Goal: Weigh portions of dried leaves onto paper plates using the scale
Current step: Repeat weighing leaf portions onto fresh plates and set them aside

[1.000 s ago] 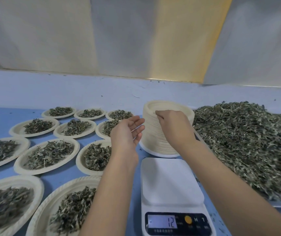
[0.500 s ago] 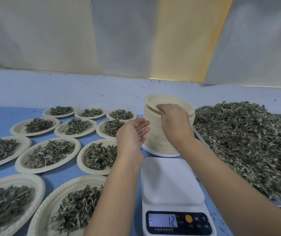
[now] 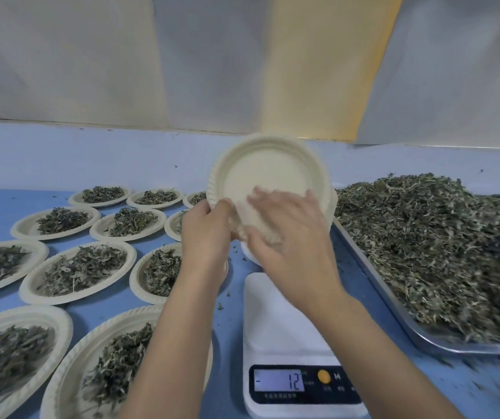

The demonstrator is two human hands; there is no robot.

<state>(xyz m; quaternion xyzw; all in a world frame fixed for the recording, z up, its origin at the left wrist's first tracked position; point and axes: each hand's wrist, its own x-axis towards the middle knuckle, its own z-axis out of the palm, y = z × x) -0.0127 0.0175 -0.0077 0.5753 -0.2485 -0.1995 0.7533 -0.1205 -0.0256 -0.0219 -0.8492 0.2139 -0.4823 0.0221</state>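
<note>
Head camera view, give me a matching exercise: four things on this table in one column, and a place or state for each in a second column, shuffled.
Things
1. empty paper plate
2. scale
3. metal tray
4. filled paper plates

Places or states
A. heaped with loose dried leaves, on the right
B. held up and tilted, left hand gripping its rim
C. platform bare, display shows 12
D. laid in rows on the left

Pairs: 1-B, 2-C, 3-A, 4-D
</note>
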